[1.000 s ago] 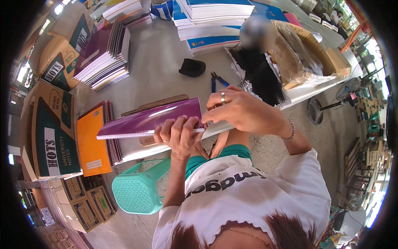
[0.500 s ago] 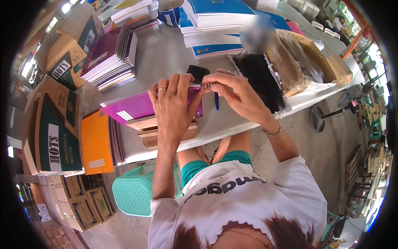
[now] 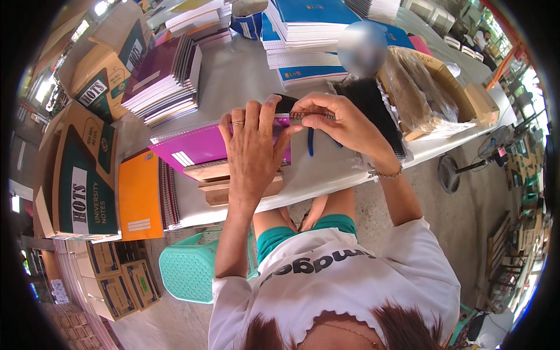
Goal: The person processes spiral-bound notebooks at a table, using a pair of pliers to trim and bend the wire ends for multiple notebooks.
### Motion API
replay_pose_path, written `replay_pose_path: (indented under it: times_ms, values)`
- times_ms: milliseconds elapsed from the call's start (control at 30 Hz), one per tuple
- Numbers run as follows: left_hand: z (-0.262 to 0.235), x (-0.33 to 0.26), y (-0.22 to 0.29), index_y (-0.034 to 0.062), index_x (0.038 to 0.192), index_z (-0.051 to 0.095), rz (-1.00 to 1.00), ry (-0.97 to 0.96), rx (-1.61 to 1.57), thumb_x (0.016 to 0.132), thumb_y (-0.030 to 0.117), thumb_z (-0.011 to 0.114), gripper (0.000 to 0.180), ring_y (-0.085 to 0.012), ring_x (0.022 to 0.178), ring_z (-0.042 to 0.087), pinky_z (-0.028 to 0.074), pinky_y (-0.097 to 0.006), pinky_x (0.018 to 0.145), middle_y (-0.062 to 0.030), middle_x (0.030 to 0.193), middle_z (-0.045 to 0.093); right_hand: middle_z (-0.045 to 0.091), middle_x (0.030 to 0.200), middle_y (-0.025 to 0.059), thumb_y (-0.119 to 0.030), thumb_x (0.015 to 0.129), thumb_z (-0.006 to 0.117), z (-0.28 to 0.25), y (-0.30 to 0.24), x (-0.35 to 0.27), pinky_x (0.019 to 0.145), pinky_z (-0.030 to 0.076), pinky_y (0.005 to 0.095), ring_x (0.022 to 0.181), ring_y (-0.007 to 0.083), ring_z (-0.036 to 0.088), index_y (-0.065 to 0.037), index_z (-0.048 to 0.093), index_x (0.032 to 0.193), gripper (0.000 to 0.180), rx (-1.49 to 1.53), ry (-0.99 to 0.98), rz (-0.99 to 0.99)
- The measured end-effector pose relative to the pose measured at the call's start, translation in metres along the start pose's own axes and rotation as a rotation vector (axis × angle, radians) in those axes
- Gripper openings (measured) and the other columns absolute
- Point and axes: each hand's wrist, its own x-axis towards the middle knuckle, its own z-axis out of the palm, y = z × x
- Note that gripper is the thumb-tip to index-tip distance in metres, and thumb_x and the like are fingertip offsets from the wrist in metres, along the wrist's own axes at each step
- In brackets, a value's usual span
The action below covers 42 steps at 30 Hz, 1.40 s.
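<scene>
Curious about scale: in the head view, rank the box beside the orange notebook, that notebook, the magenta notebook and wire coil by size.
1. Box
2. Orange notebook, magenta notebook: unsure, left hand covers part of the latter
3. Wire coil

Grey-topped table (image 3: 233,73) over a speckled grey concrete floor (image 3: 446,248), pale green plastic stool (image 3: 186,271) by its near edge, standing fan (image 3: 469,162) off right, slatted wooden pallet (image 3: 499,236) beyond, white daylight glaring through side openings (image 3: 527,93).
</scene>
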Motion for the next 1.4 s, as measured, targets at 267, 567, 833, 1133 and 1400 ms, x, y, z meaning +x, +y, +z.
replay_pose_path:
  times_ms: [267,567,833,1133,1400]
  values:
    - [0.005,0.001,-0.003,0.0099,0.121,0.054,-0.003,0.006,-0.003,0.093,0.042,0.056,0.042,-0.0259,0.088,0.047,0.032,-0.044,0.089,-0.0071,0.092,0.05,0.065,0.091,0.0133,-0.002,0.088,0.063,0.001,-0.003,0.0,0.066,0.047,0.0308,0.074,0.0168,0.061,0.002,0.066,0.105,0.018,-0.165,0.064,0.05]
    - [0.003,0.002,0.0,0.0096,0.118,0.056,-0.018,0.013,0.013,0.093,0.041,0.056,0.04,-0.0254,0.088,0.047,0.032,-0.043,0.089,-0.0065,0.091,0.05,0.064,0.094,0.0167,0.0,0.085,0.062,0.006,-0.001,-0.001,0.069,0.047,0.0344,0.075,0.0323,0.059,-0.002,0.066,0.107,0.022,-0.374,0.171,-0.181]
    - [0.0,0.0,0.002,0.0096,0.117,0.056,-0.023,0.02,0.013,0.093,0.04,0.057,0.039,-0.026,0.088,0.048,0.033,-0.043,0.088,-0.0068,0.091,0.051,0.063,0.102,0.0147,0.0,0.086,0.06,0.001,-0.011,0.0,0.076,0.047,0.038,0.086,0.0341,0.062,-0.002,0.064,0.106,0.021,-0.398,0.088,-0.15]
    - [-0.002,0.001,0.003,0.009,0.115,0.056,-0.015,0.015,-0.029,0.092,0.038,0.058,0.036,-0.026,0.089,0.048,0.033,-0.043,0.089,-0.0069,0.092,0.052,0.061,0.095,0.0135,0.01,0.083,0.057,0.007,-0.004,-0.004,0.074,0.05,0.0339,0.086,0.0299,0.062,0.002,0.062,0.111,0.029,-0.383,0.107,-0.195]
    - [0.001,0.0,0.007,0.009,0.115,0.056,-0.056,0.041,0.04,0.092,0.036,0.058,0.036,-0.0261,0.09,0.048,0.033,-0.043,0.089,-0.0071,0.093,0.052,0.064,0.095,0.0147,-0.006,0.089,0.059,0.011,-0.016,-0.002,0.074,0.048,0.043,0.087,0.0357,0.062,0.0,0.059,0.105,0.017,-0.485,0.123,-0.15]
